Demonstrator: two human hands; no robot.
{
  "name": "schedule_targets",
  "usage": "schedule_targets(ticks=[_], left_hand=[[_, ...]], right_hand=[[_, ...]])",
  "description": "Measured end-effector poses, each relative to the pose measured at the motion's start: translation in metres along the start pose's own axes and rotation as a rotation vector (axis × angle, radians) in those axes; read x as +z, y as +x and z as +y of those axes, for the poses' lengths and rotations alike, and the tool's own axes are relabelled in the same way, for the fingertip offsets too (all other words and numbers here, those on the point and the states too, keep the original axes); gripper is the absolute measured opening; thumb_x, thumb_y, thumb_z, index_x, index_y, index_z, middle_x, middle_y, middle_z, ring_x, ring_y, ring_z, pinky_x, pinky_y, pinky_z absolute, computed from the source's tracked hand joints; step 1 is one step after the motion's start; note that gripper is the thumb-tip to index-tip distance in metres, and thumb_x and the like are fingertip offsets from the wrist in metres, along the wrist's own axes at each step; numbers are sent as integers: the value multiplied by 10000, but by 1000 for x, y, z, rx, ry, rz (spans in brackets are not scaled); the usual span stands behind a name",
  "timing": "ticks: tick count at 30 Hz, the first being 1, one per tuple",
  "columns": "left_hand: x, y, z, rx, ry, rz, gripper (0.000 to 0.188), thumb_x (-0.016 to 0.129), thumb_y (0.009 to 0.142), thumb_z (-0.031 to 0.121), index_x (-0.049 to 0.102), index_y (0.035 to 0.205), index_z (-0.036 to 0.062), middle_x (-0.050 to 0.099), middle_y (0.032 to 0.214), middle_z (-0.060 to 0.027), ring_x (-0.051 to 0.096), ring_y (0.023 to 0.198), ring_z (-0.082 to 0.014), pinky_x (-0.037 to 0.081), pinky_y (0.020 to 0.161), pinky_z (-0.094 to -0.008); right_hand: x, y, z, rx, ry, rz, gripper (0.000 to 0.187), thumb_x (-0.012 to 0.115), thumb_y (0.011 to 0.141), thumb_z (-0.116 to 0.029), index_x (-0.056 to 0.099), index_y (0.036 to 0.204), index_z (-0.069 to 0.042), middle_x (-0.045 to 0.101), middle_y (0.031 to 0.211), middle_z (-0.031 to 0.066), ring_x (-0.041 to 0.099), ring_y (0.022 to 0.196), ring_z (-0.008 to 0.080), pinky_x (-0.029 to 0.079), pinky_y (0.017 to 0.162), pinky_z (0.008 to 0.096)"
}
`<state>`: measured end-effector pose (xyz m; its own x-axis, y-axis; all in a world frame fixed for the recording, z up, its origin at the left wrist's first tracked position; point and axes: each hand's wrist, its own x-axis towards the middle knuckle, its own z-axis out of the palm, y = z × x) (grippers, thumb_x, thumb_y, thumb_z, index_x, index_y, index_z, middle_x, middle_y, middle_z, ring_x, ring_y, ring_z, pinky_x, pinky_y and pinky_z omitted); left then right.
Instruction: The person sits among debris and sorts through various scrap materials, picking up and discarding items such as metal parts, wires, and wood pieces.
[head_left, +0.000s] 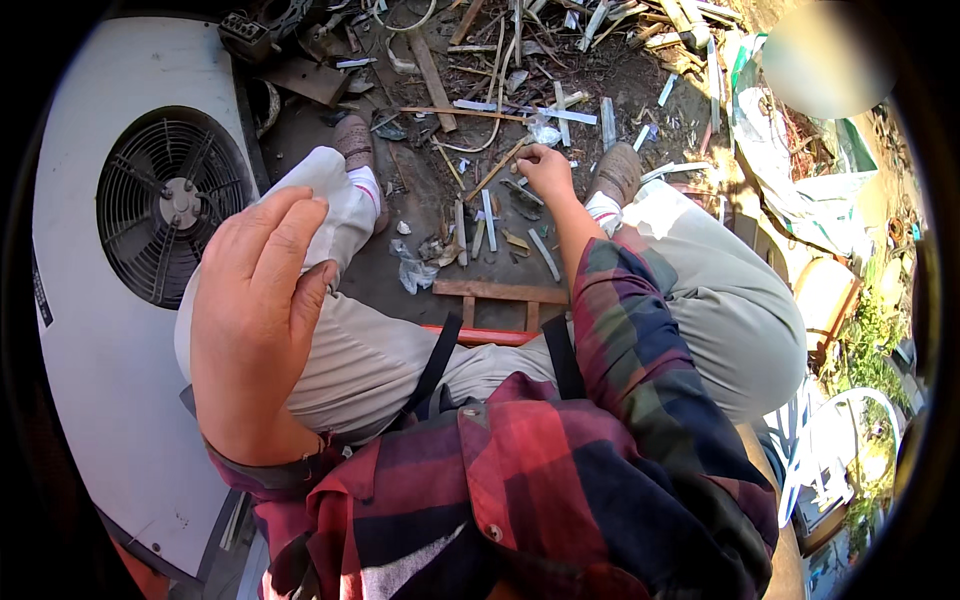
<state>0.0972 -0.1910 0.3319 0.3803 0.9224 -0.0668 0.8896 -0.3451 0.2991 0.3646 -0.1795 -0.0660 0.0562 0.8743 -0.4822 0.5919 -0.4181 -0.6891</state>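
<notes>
My left hand (255,300) is raised over my left thigh, its back toward me. The fingers are loosely bent and the thumb stands a little apart; nothing shows in it. Down between my shoes my right hand (547,174) has its fingers pinched at the upper end of a thin wooden stick (494,170), which slants down to the left. Just below that hand are dark scraps (522,194) and a pale strip (488,220). A crumpled piece of clear plastic (543,132) lies just above it.
A white metal unit with a round black fan grille (178,205) stands at my left. Wood scraps and pale strips litter the dirt ahead, with a plank (432,80) among them. A wooden frame (500,292) is in front of my seat. Whitish sacks (790,170) lie at the right.
</notes>
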Motion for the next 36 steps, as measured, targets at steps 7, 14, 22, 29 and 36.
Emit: schedule_targets(ticks=[7, 14, 22, 29, 36], left_hand=[[3, 12, 0, -83, -121, -293, 473, 724, 665, 60, 581, 1112, 0, 585, 1119, -156, 579, 995, -344, 454, 908, -463], [3, 3, -9, -86, -162, -406, 495, 709, 700, 115, 567, 1156, -11, 565, 1157, -184, 576, 1018, -344, 452, 913, -474], [0, -12, -10, -75, -169, -439, 480, 664, 750, 168, 562, 1183, -11, 558, 1178, -196, 574, 1057, -333, 447, 923, -469], [-4, -18, -14, -102, -168, -439, 489, 665, 750, 184, 560, 1184, -15, 555, 1179, -204, 575, 1051, -349, 449, 919, -478], [-1, -18, -18, -108, -153, -469, 492, 667, 761, 209, 558, 1190, -6, 548, 1196, -208, 575, 1064, -345, 453, 917, -482]], right_hand=[[34, 15, -33, -119, -440, 80, 231, 701, 744, -152, 643, 950, -65, 640, 974, 125, 648, 861, 320, 524, 721, 424], [47, 24, -16, -234, -561, -202, 198, 699, 743, -189, 676, 925, -114, 671, 921, 124, 650, 841, 332, 524, 734, 422], [-20, 56, -88, 58, -24, -682, 212, 628, 815, -126, 657, 993, -14, 665, 710, 87, 623, 589, 152, 501, 583, 315], [37, 39, -83, -195, -214, -381, 228, 635, 810, -222, 656, 991, -85, 688, 830, 147, 665, 816, 317, 510, 757, 408], [76, 11, -86, -97, -472, -391, 342, 699, 785, -338, 662, 952, -42, 673, 857, 197, 656, 870, 344, 515, 768, 432]])
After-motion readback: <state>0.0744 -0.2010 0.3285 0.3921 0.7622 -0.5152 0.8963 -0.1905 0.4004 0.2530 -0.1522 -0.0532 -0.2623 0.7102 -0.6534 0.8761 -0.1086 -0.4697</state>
